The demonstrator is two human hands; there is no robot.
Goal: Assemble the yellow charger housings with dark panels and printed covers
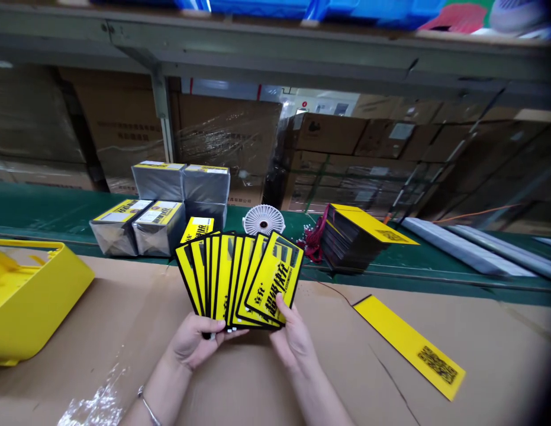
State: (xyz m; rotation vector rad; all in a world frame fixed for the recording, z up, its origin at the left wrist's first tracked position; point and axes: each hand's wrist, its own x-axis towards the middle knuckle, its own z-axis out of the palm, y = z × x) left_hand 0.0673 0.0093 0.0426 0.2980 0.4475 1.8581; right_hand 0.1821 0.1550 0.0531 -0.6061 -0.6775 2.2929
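A fan of several yellow cards (pixel 222 278) with black borders and black lettering is held up in front of me. My left hand (pixel 202 337) grips the lower left edge, its thumb across the front. On the right, my right hand (pixel 290 331) pinches the lower corner of the front card, with the thumb pressed on its face. The fingers behind the cards are partly hidden. To the right, a long yellow panel (pixel 403 340) with a QR code lies on the brown cardboard surface (pixel 328 378).
Wrapped stacks (pixel 162 225) of yellow-topped pieces stand behind at left. A yellow plastic housing (pixel 44 302) sits at far left. Farther back are a white fan (pixel 263 220), a stack of yellow-topped panels (pixel 359 236) and grey strips (pixel 466 245). A shelf beam (pixel 275 53) crosses overhead.
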